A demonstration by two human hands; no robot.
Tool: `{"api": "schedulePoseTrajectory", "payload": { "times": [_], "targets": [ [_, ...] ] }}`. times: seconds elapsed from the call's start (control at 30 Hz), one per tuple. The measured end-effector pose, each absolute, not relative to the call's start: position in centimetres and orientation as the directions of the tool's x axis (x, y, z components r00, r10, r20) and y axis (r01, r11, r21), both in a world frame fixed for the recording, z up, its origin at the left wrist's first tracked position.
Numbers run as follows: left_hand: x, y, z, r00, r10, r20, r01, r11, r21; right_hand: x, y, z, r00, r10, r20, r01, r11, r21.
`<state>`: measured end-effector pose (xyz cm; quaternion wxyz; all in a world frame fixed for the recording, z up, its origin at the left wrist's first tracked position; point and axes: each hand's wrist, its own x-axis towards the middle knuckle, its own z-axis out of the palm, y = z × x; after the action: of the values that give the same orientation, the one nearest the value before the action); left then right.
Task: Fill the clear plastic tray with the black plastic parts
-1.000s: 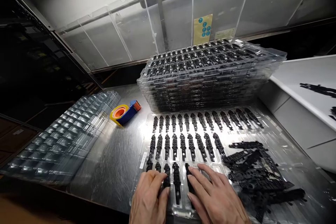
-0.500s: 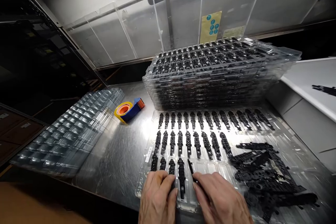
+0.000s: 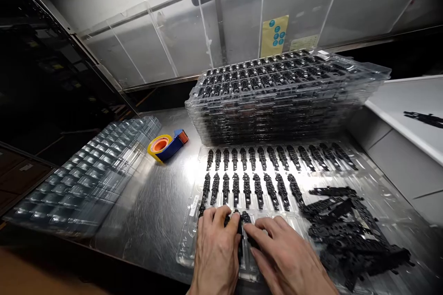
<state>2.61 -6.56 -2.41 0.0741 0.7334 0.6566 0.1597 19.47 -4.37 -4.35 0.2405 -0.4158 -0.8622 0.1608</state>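
Note:
A clear plastic tray (image 3: 273, 217) holds slim black slotted plastic parts in rows. My left hand (image 3: 216, 249) lies over the front row at its left end, fingers apart and resting on the seated parts, partly covering them. Just to its right, my right hand (image 3: 285, 251) has its thumb and fingertips closed on a black plastic part (image 3: 246, 217) in a front-row slot. Its lower end is hidden by my fingers. On the tray's right side lies a loose pile of the same black parts (image 3: 346, 230).
Behind the tray rises a tall stack of filled clear trays (image 3: 277, 115). A tape dispenser (image 3: 171, 145) with a yellow-rimmed roll sits left on the metal table (image 3: 148, 212). Nested clear trays (image 3: 86, 175) stand farther left. One black part (image 3: 424, 119) lies on a white surface at right.
My right hand has brought the black part, earlier held tilted, down into the front row. My left hand has moved forward and right, its fingers now spread over the parts.

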Motion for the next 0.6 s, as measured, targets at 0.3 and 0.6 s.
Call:
{"api": "schedulePoseTrajectory", "payload": {
  "times": [0.3, 0.6],
  "targets": [
    [2.3, -6.2, -2.0, 0.099, 0.993, 0.069, 0.923, -0.118, 0.366, 18.6, -4.6, -5.8, -0.507, 0.725, 0.465, 0.714, 0.656, -0.244],
    [2.5, -6.2, -1.9, 0.147, 0.987, 0.066, 0.937, -0.160, 0.312, 18.1, -3.6, -4.7, -0.514, 0.768, 0.382, 0.720, 0.628, -0.295]
  ]
}}
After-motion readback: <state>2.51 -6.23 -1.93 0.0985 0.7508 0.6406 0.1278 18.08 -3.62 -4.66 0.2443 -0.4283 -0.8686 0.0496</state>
